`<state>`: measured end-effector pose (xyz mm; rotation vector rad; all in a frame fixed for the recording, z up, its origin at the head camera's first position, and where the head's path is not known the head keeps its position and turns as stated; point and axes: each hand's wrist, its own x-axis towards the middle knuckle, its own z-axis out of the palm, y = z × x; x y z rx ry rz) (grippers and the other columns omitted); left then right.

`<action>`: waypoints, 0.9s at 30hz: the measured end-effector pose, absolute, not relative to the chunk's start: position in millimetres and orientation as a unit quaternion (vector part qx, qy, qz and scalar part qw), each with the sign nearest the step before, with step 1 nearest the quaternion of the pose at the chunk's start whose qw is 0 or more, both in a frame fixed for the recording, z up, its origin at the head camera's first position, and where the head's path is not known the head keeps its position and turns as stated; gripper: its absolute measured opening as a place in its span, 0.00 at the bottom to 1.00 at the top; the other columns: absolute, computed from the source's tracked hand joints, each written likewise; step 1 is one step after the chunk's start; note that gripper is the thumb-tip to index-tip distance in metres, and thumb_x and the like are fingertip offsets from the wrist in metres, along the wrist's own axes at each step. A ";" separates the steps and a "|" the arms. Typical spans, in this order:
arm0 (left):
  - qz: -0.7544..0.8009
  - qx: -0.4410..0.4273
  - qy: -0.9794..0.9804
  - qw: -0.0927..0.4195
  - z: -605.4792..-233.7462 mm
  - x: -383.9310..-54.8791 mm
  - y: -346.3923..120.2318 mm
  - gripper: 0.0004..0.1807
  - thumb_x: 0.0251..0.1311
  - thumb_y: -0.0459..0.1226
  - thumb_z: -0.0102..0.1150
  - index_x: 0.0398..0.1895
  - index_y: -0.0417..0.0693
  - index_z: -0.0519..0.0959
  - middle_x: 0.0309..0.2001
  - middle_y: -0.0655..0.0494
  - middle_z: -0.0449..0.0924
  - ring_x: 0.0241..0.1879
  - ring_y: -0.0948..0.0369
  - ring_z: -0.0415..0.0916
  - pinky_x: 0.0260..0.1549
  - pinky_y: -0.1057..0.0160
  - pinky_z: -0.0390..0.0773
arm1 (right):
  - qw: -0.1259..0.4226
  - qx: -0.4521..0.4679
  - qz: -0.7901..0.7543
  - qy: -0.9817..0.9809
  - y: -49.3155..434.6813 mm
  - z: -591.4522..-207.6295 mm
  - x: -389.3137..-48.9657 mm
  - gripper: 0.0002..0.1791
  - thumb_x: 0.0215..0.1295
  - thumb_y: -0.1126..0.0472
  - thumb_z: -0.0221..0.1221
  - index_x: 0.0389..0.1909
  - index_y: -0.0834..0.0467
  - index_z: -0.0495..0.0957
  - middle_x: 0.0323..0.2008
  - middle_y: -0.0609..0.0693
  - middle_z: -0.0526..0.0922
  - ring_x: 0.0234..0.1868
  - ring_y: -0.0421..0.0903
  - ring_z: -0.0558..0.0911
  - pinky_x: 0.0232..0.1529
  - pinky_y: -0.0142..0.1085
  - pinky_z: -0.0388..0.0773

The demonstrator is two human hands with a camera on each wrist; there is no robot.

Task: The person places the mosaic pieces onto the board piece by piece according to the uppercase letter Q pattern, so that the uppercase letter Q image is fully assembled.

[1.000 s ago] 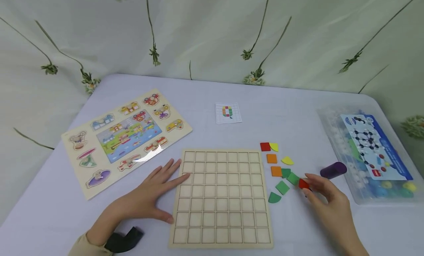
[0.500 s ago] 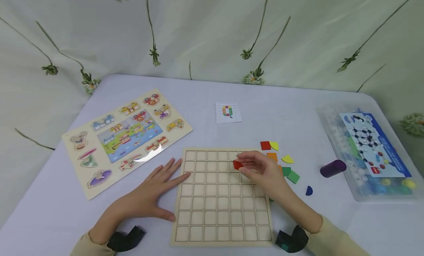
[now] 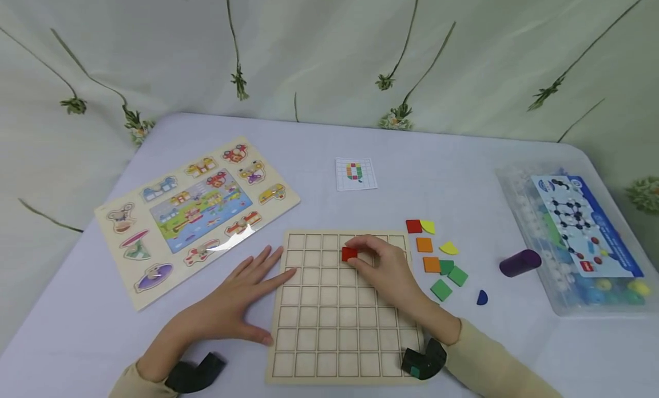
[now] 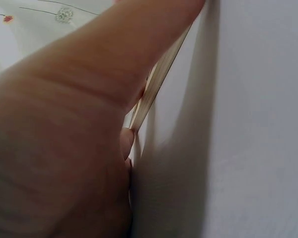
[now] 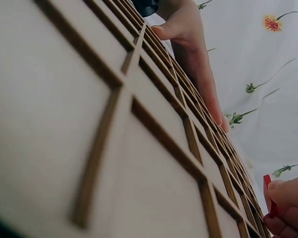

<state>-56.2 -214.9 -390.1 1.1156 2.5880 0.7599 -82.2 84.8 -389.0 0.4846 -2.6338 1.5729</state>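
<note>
My right hand (image 3: 386, 272) pinches a red square tile (image 3: 349, 254) over the far part of the wooden grid board (image 3: 307, 381), at a cell in the second row from the back. The right wrist view shows the red tile (image 5: 268, 196) tilted on edge between thumb and fingers, close to the board. My left hand (image 3: 239, 298) lies with fingers spread along the board's left edge; its index finger and thumb touch the frame. To the right of the board lie a red square (image 3: 414, 226), orange squares (image 3: 424, 245), yellow pieces (image 3: 449, 247) and green pieces (image 3: 441, 290).
A card with a coloured pattern (image 3: 356, 174) lies behind the board. At the left is a wooden picture puzzle (image 3: 201, 209). A blue half-round piece (image 3: 481, 297), a purple cylinder (image 3: 520, 263) and a clear box of molecule parts (image 3: 571, 238) stand to the right.
My right hand has picked the red tile up from among the loose pieces and carried it left over the board, uncovering the blue half-round piece. My left hand has stayed in place.
</note>
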 end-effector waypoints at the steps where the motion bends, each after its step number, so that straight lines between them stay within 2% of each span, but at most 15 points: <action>1: 0.258 0.381 0.881 0.110 -389.8 -56.1 -214.9 0.58 0.37 0.67 0.63 0.73 0.55 0.54 0.73 0.45 0.35 0.70 0.47 0.30 0.63 0.60 0.26 | 0.021 0.161 0.503 -0.849 84.7 -389.9 -82.6 0.14 0.55 0.67 0.66 0.43 0.54 0.81 0.40 0.40 0.81 0.45 0.36 0.77 0.49 0.33 0.72; 12: 0.259 0.387 0.879 0.102 -389.8 -56.0 -214.8 0.58 0.37 0.66 0.64 0.73 0.54 0.54 0.73 0.45 0.35 0.70 0.47 0.30 0.63 0.60 0.26 | 0.051 0.206 0.416 -0.884 83.3 -393.6 -83.4 0.15 0.52 0.67 0.68 0.42 0.55 0.82 0.41 0.42 0.81 0.46 0.38 0.76 0.48 0.32 0.72; 27: 0.256 0.386 0.880 0.105 -391.4 -56.3 -215.2 0.58 0.37 0.66 0.63 0.73 0.55 0.53 0.73 0.45 0.34 0.70 0.47 0.29 0.63 0.60 0.26 | 0.032 0.199 0.389 -0.899 82.0 -384.5 -78.1 0.19 0.52 0.70 0.67 0.47 0.54 0.81 0.44 0.45 0.81 0.46 0.40 0.77 0.44 0.34 0.75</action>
